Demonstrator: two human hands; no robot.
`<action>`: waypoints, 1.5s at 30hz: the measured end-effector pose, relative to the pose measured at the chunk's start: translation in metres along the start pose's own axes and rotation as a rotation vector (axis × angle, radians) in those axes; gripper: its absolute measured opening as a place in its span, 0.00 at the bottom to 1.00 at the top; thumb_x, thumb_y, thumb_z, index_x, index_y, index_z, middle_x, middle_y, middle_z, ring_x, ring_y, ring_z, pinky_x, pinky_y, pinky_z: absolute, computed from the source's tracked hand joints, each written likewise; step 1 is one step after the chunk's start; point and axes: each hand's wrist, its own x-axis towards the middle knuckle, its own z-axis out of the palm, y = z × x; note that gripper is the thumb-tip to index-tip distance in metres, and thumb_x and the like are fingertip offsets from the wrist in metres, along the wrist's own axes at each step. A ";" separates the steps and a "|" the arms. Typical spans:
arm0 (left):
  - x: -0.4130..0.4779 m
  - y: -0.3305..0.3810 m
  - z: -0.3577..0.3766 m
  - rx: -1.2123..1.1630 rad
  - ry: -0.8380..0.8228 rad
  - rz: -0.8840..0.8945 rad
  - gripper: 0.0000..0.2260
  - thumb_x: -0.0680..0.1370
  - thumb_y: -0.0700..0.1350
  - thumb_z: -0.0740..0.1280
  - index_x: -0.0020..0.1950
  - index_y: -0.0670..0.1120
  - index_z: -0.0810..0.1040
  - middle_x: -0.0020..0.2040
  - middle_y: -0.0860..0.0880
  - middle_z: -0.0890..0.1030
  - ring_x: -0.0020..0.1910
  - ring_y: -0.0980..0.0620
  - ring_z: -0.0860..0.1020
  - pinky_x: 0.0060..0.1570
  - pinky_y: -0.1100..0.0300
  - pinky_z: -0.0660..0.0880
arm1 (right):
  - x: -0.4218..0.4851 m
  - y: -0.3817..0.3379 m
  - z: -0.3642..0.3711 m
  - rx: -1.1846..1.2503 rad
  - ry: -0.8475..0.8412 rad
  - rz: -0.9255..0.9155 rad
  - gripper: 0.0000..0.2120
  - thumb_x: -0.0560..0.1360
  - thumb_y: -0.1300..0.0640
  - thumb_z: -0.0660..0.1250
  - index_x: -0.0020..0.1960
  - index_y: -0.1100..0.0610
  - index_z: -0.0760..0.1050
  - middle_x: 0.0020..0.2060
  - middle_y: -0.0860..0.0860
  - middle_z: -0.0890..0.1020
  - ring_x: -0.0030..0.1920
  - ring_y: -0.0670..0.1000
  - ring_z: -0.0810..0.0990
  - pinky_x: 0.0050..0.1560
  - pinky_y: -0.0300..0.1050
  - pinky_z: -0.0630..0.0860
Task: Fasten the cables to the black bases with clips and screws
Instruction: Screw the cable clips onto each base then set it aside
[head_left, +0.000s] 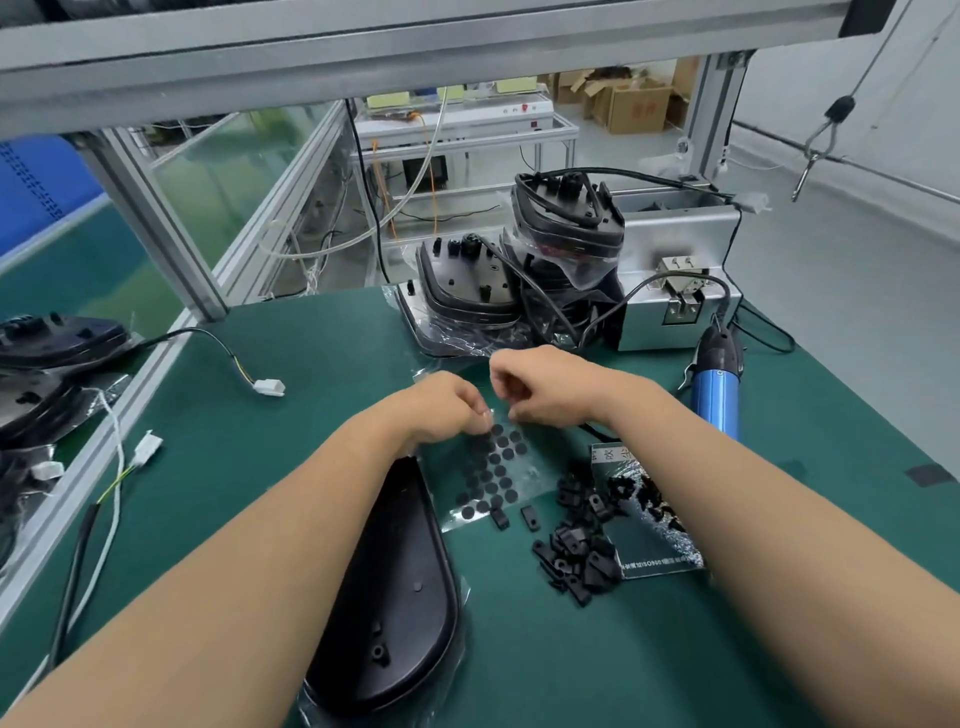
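Left grip (447, 405) and right grip (540, 387) — fingers curled — both pinch the upper edge of a clear sheet of round black pads (493, 470) at frame centre. Black base (400, 597) lies lower centre on the green surface (311, 364), under the left forearm; loose clips (576, 551) lie right of it. Bag (657, 558) print reads "ISO900"; the rest is illegible.

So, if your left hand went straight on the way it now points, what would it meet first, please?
Most likely your right hand: the left hand, pinching the clear sheet, points away and to the right, and their fingertips look almost touching, though depth is unclear.
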 end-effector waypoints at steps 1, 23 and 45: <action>-0.001 0.000 0.001 -0.059 -0.003 -0.014 0.04 0.74 0.40 0.72 0.41 0.48 0.81 0.39 0.53 0.80 0.43 0.55 0.76 0.44 0.63 0.71 | -0.003 0.000 0.001 0.024 0.034 -0.018 0.11 0.72 0.64 0.71 0.48 0.53 0.71 0.42 0.47 0.77 0.46 0.52 0.76 0.49 0.49 0.75; 0.008 0.005 0.004 -0.459 0.103 -0.323 0.06 0.72 0.35 0.70 0.41 0.43 0.75 0.49 0.43 0.75 0.50 0.48 0.72 0.53 0.57 0.69 | -0.027 -0.023 0.049 -0.079 0.478 0.014 0.08 0.79 0.52 0.66 0.52 0.55 0.82 0.48 0.51 0.78 0.52 0.55 0.77 0.51 0.51 0.74; -0.008 0.008 -0.001 -0.303 0.125 -0.226 0.03 0.71 0.38 0.74 0.40 0.41 0.80 0.41 0.45 0.80 0.43 0.50 0.76 0.45 0.58 0.74 | -0.028 -0.025 0.034 0.226 0.387 0.140 0.06 0.75 0.56 0.71 0.39 0.52 0.79 0.36 0.42 0.79 0.41 0.46 0.77 0.46 0.43 0.74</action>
